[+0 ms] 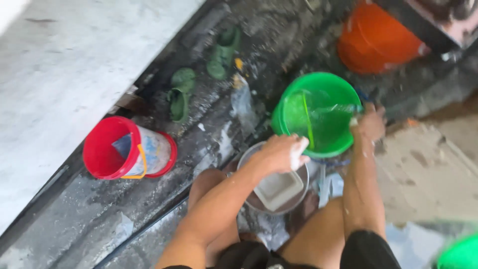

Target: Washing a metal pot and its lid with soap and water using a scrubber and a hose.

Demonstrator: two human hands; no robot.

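I look down past my knees at wet ground. My left hand (283,153), soapy and with fingers curled, hovers over a round metal basin (247,161) that holds murky water and a square white container (277,189); whether it grips anything I cannot tell. My right hand (369,124) grips the rim of a bright green bucket (318,112) holding water, and a clear plastic bottle (337,108) lies against that rim by the fingers.
A red bucket (107,147) lies on its side at the left. A pair of green boots (180,92) sits on the dark wet ground. An orange bucket (373,37) stands at the top right. A pale concrete slab (59,74) fills the left.
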